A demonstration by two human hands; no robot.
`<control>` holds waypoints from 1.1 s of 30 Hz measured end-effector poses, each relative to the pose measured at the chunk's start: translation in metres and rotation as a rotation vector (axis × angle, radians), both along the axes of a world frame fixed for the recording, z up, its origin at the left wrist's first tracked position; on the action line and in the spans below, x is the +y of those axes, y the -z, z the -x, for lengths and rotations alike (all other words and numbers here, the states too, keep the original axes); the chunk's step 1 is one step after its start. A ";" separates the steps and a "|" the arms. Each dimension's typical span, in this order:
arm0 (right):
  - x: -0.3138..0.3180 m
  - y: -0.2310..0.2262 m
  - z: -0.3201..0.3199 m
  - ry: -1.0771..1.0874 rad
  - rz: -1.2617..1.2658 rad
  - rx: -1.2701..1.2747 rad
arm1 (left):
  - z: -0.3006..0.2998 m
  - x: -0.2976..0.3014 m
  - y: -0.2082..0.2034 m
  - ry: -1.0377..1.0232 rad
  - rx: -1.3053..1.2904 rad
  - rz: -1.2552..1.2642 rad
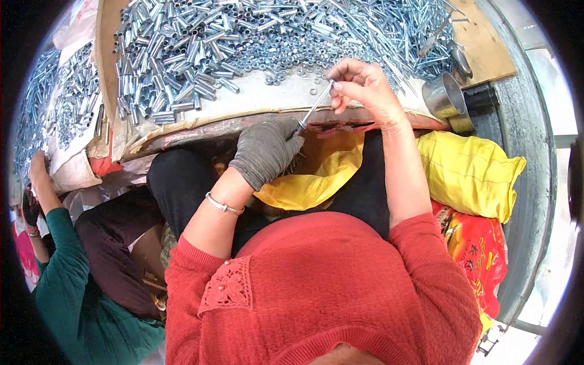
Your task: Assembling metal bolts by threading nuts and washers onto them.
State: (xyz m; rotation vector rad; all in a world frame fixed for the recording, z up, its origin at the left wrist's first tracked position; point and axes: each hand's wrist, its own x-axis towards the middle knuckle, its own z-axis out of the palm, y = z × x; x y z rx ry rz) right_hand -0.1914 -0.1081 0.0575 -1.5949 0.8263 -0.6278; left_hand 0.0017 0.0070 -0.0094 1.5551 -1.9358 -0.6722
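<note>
My left hand [267,152], in a grey knitted glove, is closed around the lower end of a slim silvery bolt [315,111]. The bolt slants up and to the right over the table's front edge. At its upper tip, the bare thumb and fingers of my right hand [365,91] are pinched together; whether a small nut or washer sits between them is too small to tell. Just beyond lie loose nuts [277,72] and a single ring-shaped piece [313,92] on the pale table cover [243,94]. Beneath my hands, a yellow sack [304,193] gapes between my knees.
Metal sleeves [176,55] heap at the left, long thin bolts [389,36] at the right. A metal cup [443,97] stands at the right edge, above a full yellow sack [468,170] and a red bag [480,261]. A co-worker in a green sleeve [67,243] works at left.
</note>
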 end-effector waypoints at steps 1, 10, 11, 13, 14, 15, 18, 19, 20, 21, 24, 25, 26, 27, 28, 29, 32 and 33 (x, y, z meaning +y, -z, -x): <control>0.002 -0.002 0.004 -0.024 0.023 0.064 | 0.001 0.002 -0.001 0.012 -0.045 -0.013; 0.044 0.025 -0.021 -0.028 -0.128 -0.022 | 0.007 0.005 0.000 -0.117 0.018 0.204; 0.049 0.032 -0.032 -0.023 -0.082 -0.100 | 0.006 0.007 0.000 -0.113 0.107 0.186; 0.046 0.044 -0.046 0.000 0.088 -0.079 | 0.006 0.007 -0.008 -0.074 0.091 0.214; 0.044 0.047 -0.053 0.029 0.121 -0.116 | 0.006 0.006 -0.010 -0.040 0.076 0.244; 0.042 0.046 -0.061 0.053 0.156 -0.155 | 0.005 0.005 -0.011 -0.037 0.073 0.246; 0.064 0.031 -0.070 0.001 0.267 -0.168 | -0.004 0.003 -0.011 -0.236 0.372 0.164; 0.072 0.024 -0.071 0.030 0.399 -0.192 | -0.014 0.000 -0.011 -0.233 0.370 0.166; 0.070 0.030 -0.069 0.058 0.621 -0.257 | -0.029 -0.007 -0.010 -0.261 0.144 0.409; 0.072 0.028 -0.067 0.052 0.619 -0.258 | -0.043 -0.010 -0.010 -0.294 -0.089 0.643; 0.072 0.014 -0.061 0.094 0.475 -0.252 | -0.055 -0.009 -0.014 -0.233 -0.196 0.623; 0.070 0.012 -0.064 0.088 0.475 -0.254 | -0.044 -0.009 -0.012 -0.204 -0.210 0.712; 0.067 0.011 -0.067 0.124 0.305 -0.365 | -0.028 -0.006 -0.012 -0.242 0.095 0.529; 0.065 0.013 -0.073 0.146 0.120 -0.477 | -0.015 0.003 -0.014 -0.290 0.390 0.335; 0.061 0.013 -0.068 0.143 0.187 -0.417 | -0.009 0.006 -0.021 -0.303 0.406 0.203; 0.058 0.013 -0.059 0.142 0.183 -0.413 | -0.007 0.007 -0.020 -0.307 0.409 0.199; 0.048 0.011 -0.041 0.291 0.209 0.047 | -0.005 0.002 -0.017 -0.267 0.289 0.198; 0.048 0.012 -0.039 0.318 0.212 -0.030 | -0.004 0.002 -0.014 -0.271 0.290 0.192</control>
